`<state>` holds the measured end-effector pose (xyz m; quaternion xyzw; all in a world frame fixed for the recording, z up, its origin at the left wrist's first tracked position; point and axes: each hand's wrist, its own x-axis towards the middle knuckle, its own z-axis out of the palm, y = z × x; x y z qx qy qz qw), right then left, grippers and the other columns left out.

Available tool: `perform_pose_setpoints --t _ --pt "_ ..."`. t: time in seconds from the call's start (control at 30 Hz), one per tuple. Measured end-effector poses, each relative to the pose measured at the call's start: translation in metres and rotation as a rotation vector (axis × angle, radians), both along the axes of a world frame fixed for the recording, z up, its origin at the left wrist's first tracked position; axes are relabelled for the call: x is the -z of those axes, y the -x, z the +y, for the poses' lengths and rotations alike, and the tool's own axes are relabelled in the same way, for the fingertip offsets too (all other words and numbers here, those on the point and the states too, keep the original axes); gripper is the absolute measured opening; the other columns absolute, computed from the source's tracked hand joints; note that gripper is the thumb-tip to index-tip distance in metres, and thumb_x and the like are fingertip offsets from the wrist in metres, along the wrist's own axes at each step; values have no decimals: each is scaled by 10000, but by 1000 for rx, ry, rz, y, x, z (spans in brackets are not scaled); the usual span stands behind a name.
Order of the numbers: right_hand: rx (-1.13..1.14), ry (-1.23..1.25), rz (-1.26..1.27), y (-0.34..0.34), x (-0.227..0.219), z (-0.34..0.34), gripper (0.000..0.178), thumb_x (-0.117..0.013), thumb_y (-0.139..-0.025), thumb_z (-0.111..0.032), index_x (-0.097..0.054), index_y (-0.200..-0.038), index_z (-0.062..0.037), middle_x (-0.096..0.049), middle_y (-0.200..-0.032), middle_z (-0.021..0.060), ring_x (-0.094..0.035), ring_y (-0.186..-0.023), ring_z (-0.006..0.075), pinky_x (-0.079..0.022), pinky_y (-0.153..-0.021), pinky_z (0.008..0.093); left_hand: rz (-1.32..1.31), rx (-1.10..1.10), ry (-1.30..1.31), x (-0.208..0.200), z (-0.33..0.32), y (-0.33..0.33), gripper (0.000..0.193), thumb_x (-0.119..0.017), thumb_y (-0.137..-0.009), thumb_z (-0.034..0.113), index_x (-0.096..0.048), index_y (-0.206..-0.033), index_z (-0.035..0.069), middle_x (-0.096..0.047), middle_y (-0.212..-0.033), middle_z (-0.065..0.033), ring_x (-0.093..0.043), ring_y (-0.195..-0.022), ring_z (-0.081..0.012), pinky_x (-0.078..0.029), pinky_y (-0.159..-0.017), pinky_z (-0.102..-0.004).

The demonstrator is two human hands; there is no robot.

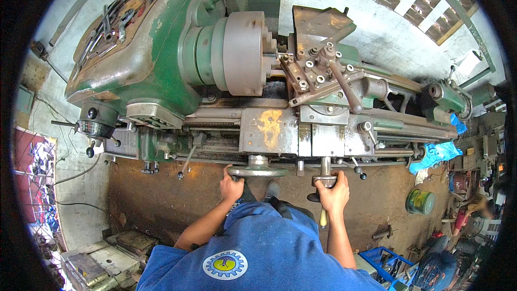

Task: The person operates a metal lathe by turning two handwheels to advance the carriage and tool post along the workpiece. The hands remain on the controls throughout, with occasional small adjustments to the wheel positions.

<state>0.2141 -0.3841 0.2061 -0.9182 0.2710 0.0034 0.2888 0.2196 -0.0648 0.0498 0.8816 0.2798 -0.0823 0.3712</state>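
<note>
A green metal lathe (156,48) stands in front of me. My left hand (232,187) is closed on the rim of a large metal handwheel (256,172) at the front of the carriage (269,132). To its right, my right hand (335,191) grips a smaller handwheel (325,181) on the cross-slide; a pale crank handle (323,218) hangs below it. The big grey chuck (245,54) sits left of the tool post (326,56), which carries a long clamping lever (346,89). Between chuck and tool post the gap is narrow, and what the jaws hold is hard to make out.
Wrenches (107,27) lie on top of the headstock. Levers (188,159) stick out along the lathe's front. The tailstock (447,97) is at the far right, near a blue plastic bag (437,156). A green bucket (420,202) and another person (471,213) are at right.
</note>
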Motion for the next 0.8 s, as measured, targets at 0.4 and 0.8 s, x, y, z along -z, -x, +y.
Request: perform_pose_setpoints --t 0.4,0.8 --pt "2 5 11 0 -2 1 613 -851 -688 -408 -632 -1136 -53 -668 -1111 187 -689 -1003 423 -547 -865 533 2 -6 2 6 1 1 691 -751 -771 200 -482 -1407 208 -719 -1065 -297 -672 -1048 -514 -537 -917 -577" --pt "31 -16 3 -1 -3 2 585 -828 -677 -379 -647 -1111 -31 -698 -1089 211 -694 -1019 415 -539 -886 511 -69 -2 -4 7 1 1 660 -765 -763 180 -515 -1373 189 -720 -1023 -301 -677 -1005 -519 -548 -880 -586"
